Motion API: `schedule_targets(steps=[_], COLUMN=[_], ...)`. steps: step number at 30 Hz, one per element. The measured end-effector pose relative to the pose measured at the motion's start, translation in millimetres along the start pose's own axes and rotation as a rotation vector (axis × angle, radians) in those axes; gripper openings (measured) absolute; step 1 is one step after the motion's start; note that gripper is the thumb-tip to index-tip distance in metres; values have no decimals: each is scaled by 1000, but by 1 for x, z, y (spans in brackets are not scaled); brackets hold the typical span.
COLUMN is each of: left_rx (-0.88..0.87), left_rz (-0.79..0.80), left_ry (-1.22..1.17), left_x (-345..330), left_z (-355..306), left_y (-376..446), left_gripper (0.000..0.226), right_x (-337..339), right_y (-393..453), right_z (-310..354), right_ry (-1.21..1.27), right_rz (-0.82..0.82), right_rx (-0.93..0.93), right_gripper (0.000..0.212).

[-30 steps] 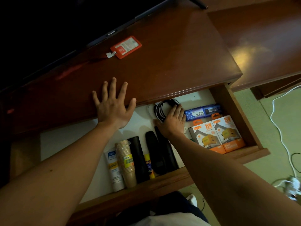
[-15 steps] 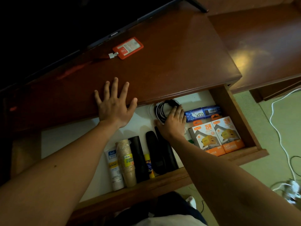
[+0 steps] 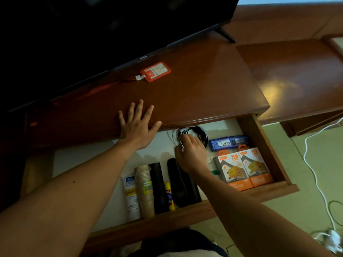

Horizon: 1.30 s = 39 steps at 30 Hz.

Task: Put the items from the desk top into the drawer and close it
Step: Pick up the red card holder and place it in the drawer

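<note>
Fingers: right hand [image 3: 191, 154] curled around the coiled cable [image 3: 194, 133] at the drawer [image 3: 263, 145] back; left hand [image 3: 138, 127] spread flat above the drawer.
Handling: cable likely light, floppy; gather the loops.
Count: one red card holder [image 3: 156, 71] atop, beyond the drawer; two orange charger boxes [image 3: 243, 169] inside.

Charger boxes [image 3: 243, 168] read "25W"; blue pack [image 3: 228, 143] reads "LUX".
</note>
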<state>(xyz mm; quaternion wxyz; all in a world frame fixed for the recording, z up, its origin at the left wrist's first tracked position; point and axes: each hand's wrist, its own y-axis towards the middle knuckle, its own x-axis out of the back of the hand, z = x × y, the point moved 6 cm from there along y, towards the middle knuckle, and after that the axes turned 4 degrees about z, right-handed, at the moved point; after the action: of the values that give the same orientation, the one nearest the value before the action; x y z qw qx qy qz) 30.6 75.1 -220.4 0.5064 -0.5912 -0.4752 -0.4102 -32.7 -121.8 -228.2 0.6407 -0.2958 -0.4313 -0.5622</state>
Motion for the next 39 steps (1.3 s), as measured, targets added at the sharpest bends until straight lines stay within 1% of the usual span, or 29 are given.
schedule_targets(steps=[2,4,7,10,13,16,19,22,26,30,32,34,36,37,39], left_rx=[8,32,89,133,172,201,210,210,202,201,206,208,209,209,202], left_rz=[2,-38,-96,-114,-86,-74,-123,-157,-181,-185,-173,-167,-158,-152,-136], left_ry=[-15,-23,-64,-48,-33,-36,-22,-11,-1,-2,3,-3,-7,-7,0], left_x=[3,9,21,24,20,14,13,13,12,14,14,15,15,15,14], left_z=[0,5,23,45,61,69,70,70,70,69,70,70,69,69,69], left_y=[1,2,5,10,16,18,18,19,19,17,17,16,16,16,16], left_gripper=[74,72,69,68,68,69,70,71,71,72,72,73,72,72,71], right_x=[7,13,17,18,18,13,1,-10,-23,-15,-11,-9,-7,-5,1], right_y=[15,33,68,106,143,174,197,209,215,208,205,204,205,205,205], right_z=[15,29,48,63,70,71,65,64,62,67,71,70,66,65,65], right_ry=[58,107,120,82,47,-11,-82,-135,-153,-207,-233,-219,-189,-204,-314], right_rz=[-63,-98,-76,-4,70,133,213,259,363,276,260,295,359,388,392], right_rx=[46,82,117,133,118,165,162,172,147,164,179,168,111,89,104], right_gripper=[19,13,11,25,41,50,58,62,61,57,55,61,71,73,67])
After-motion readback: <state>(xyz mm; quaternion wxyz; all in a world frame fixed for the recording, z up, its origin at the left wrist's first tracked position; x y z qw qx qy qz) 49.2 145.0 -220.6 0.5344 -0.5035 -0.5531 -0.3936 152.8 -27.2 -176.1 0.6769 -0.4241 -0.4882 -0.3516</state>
